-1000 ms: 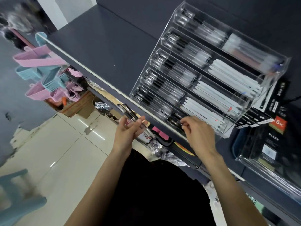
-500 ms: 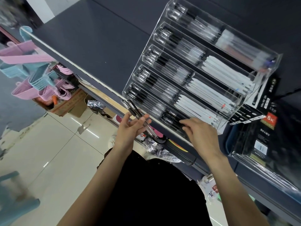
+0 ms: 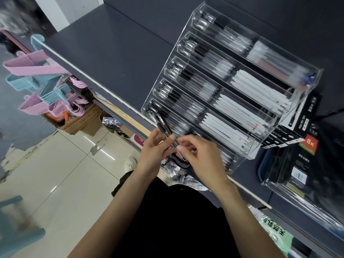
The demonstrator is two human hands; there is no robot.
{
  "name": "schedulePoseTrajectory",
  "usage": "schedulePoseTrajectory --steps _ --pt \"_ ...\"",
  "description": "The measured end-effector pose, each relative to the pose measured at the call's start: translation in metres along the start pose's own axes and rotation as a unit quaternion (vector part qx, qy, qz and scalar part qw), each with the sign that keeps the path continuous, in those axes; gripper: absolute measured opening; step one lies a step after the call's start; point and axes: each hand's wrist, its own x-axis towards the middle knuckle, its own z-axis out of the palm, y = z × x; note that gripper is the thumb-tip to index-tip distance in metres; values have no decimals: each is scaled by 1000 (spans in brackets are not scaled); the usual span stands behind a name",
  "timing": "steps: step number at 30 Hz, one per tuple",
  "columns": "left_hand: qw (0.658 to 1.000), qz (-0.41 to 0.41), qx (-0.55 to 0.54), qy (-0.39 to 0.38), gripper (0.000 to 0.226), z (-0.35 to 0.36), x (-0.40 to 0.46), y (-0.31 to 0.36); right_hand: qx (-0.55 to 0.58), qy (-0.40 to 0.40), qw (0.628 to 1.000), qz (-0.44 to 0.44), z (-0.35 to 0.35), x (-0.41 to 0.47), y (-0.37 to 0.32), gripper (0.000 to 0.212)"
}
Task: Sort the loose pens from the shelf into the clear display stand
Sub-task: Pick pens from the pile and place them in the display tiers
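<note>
A clear tiered display stand (image 3: 264, 146) sits on the dark shelf (image 3: 115, 58), its rows filled with black-capped clear pens and white pens. My left hand (image 3: 154, 151) holds a small bundle of black-tipped clear pens (image 3: 163, 127) in front of the stand's lowest row. My right hand (image 3: 201, 155) has come over beside it, and its fingertips pinch one of those pens near the left hand's fingers. The lower ends of the pens are hidden between the two hands.
Black diary packs (image 3: 305, 161) and a clear box lie on the shelf to the right of the stand. Pink and blue hangers (image 3: 39, 84) hang at the left. A cardboard box (image 3: 81, 123) stands on the tiled floor below.
My right hand left the stand's lowest row and moved left to the pens in my left hand. My left hand with the bundle rose slightly toward the stand.
</note>
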Motion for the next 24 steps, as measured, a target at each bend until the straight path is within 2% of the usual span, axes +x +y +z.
schedulePoseTrajectory --steps 3,4,7,9,13,17,19,24 --pt "1000 -3 -9 5 44 4 1 -1 38 -10 999 35 -2 3 4 20" --pt "1000 -7 -8 1 43 5 2 -2 54 -19 997 44 -3 3 5 21" --pt "999 -4 26 -25 17 9 1 -4 73 -31 995 62 -10 2 13 21" --pt "999 4 45 -29 21 9 1 -6 26 6 997 68 -21 -2 25 20" --pt "996 22 80 19 34 -4 8 -4 -172 104 978 48 -40 -16 54 18" --pt "997 22 51 48 48 -3 9 -4 -285 121 951 3 -29 -24 60 20" --pt "998 31 26 53 44 0 7 -4 -304 124 945 9 -25 -24 65 21" --pt "998 40 -4 56 16 0 9 -3 -309 106 945 36 -17 -26 76 20"
